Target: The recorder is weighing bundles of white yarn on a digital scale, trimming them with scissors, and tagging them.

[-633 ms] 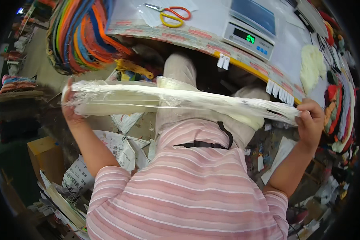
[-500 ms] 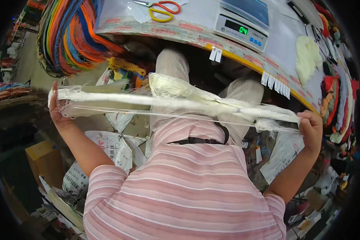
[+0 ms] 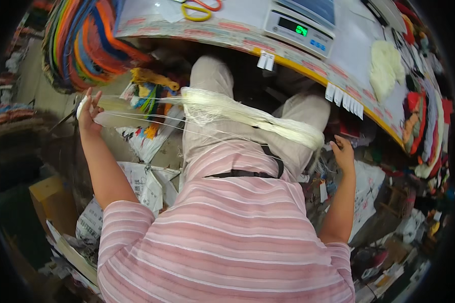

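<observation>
A cluttered workshop surrounds you: the long patterned bench [image 3: 227,31] curves across the top of the view, and loose printed papers [image 3: 141,184] and a brown cardboard box [image 3: 48,194] cover the floor below your lap.

On the bench stand a grey digital scale with a green display [image 3: 301,25] and a pair of scissors with yellow and red handles [image 3: 199,7]; a pale tuft of cream fibre [image 3: 387,68] lies further to your right. A thick bundle of multicoloured yarn in orange, blue and green [image 3: 86,43] hangs off the bench's left end, and small white tags [image 3: 345,98] dangle from its yellow front edge.

Your left hand [image 3: 87,112] is raised out to your left, fingers partly spread, pinching the thin end of the long cream-white fibre hank [image 3: 247,117]. The hank runs from that hand across your knees, thickening toward your right, with loose strands trailing beneath it. Your right hand [image 3: 344,151] sits just beside the hank's thick end, fingers open and released, not gripping it.
</observation>
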Tool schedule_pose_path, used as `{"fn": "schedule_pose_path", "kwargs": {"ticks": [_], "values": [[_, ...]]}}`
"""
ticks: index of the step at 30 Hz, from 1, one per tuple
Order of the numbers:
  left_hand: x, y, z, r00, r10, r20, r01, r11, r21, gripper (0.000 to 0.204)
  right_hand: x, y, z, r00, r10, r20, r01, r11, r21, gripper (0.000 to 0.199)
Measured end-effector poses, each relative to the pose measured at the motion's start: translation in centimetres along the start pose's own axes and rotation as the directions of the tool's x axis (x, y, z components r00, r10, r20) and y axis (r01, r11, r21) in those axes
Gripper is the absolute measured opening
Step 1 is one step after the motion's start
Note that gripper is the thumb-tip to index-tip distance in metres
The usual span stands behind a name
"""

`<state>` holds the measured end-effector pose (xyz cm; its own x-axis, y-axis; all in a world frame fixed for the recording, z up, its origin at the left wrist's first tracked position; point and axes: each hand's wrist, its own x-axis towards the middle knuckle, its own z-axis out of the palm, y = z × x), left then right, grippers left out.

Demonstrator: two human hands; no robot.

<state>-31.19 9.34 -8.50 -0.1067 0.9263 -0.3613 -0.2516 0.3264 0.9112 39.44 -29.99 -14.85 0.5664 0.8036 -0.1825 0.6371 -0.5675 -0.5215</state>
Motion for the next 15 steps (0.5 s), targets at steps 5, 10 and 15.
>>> {"fn": "schedule_pose_path", "kwargs": {"ticks": [5,10,15], "values": [[4.6,9.1,-14.8,0.913,0.28,-0.298,-0.342,0.922,-0.181,0.041,2.0,-10.4,3.9,0.905,-0.424,-0.001,0.424,0.905,0.042,0.054],[1.2,25.8,-30.7,0.775,0.269,-0.572,-0.539,0.754,-0.376,0.045,1.8,-21.4,13.4,0.581,-0.763,0.283,0.8,0.599,-0.028,0.054],[-3.9,26.9,-24.3,0.85,0.458,-0.26,-0.498,0.86,-0.114,0.022,3.0,-27.3,15.6,0.637,-0.761,0.122,0.738,0.648,0.187,0.039]]}}
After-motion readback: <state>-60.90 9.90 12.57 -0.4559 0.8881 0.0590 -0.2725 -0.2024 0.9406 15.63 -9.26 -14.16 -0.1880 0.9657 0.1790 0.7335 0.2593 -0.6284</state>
